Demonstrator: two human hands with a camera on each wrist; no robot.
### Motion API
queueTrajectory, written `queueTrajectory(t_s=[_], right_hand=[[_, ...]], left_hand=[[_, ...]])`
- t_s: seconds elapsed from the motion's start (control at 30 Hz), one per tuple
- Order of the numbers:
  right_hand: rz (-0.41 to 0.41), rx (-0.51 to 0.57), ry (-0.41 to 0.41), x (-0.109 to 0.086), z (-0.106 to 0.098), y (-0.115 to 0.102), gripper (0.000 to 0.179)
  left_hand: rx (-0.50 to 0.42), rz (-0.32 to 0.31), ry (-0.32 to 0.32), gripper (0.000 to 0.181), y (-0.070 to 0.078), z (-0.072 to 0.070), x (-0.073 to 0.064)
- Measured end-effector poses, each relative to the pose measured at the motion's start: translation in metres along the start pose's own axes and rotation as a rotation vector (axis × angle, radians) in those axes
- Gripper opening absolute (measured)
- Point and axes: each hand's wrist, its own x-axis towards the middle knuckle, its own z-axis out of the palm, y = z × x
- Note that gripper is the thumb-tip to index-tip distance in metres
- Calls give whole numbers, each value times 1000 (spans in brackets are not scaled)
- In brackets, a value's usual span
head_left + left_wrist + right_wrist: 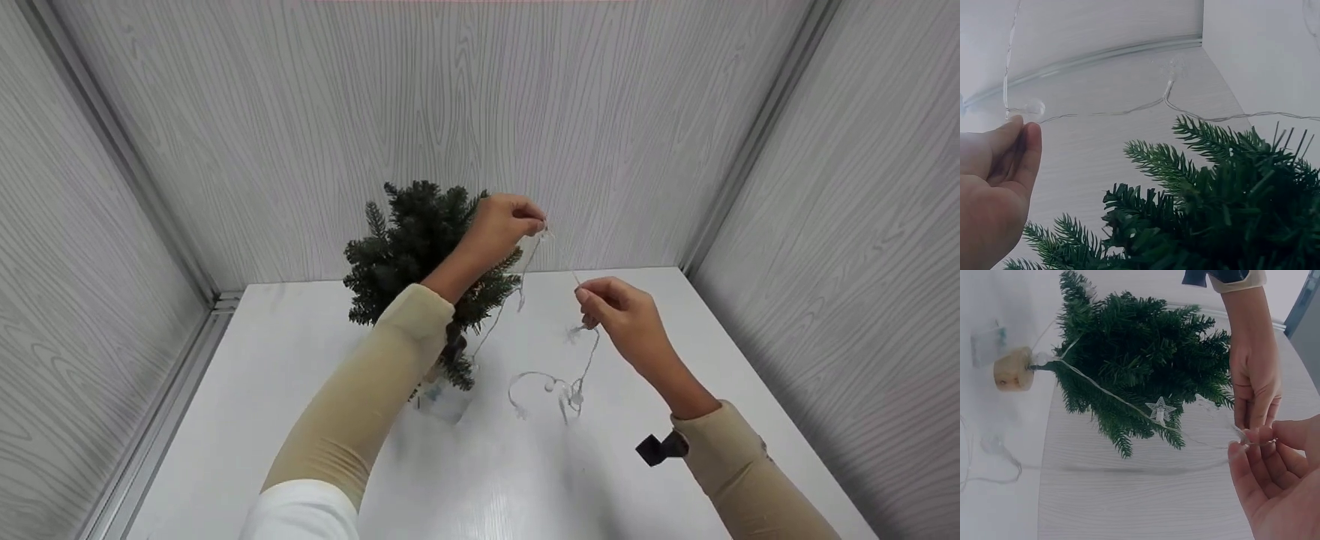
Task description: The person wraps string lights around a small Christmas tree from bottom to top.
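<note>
A small artificial Christmas tree (405, 240) with dense green needles stands on the white table. My left hand (499, 229) reaches past its right side, thumb and fingers pinching a thin clear string of fairy lights (1145, 106). Lower and to the right, my right hand (630, 319) pinches the same string, which runs between the two hands. Clear star bulbs (1161, 409) hang along the strand by the branches. From the right hand, the rest of the string drops into a loose coil (574, 396) on the tabletop. The tree has a wooden base (1013, 376).
A clear box (444, 405), perhaps a battery case, lies by the tree's foot. Grey wood-grain panels (600, 112) enclose the white table (300, 360) at the back and both sides. A dark strap piece (660, 450) sticks out from the right cuff.
</note>
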Motion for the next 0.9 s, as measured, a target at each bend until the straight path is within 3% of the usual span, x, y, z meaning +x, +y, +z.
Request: queueTrajectory(t_s=[0.3,0.47,0.9], right_hand=[[-82,88,103,29,1,-10,23],[-43,174,124,49,-7,-17,26],[54,202,124,90,-13,-26,25]], left_hand=[[100,-30,8,12,-8,5,9],[113,-43,-16,13,-12,8,11],[105,-57,-54,19,-15,15,12]])
